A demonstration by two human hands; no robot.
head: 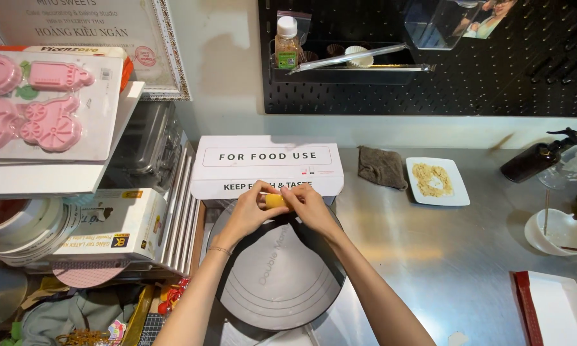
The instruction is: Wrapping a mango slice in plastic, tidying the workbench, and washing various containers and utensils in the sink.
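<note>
A: What have you got between your hands?

B: A small yellow piece (275, 200), smooth and blocky, soft-looking. Your left hand (250, 210) and right hand (307, 206) meet on it, pinching it from both sides

A: How do your fingers sit on it?

B: Your left fingers (263, 197) close on its left end, your right fingers (293, 200) curl over its right end; only its middle shows between them

A: And where is it?

B: You hold it up over the far edge of the round grey turntable (279, 275), a matte disc with ringed grooves, just in front of the long white cardboard wrap box (267, 165)

A: What's around you?

B: A brushed steel counter (429, 256), shiny and streaked. A crumpled grey cloth (382, 166) lies beside a white rectangular dish (438, 181) of pale crumbs, well apart from your hands
</note>
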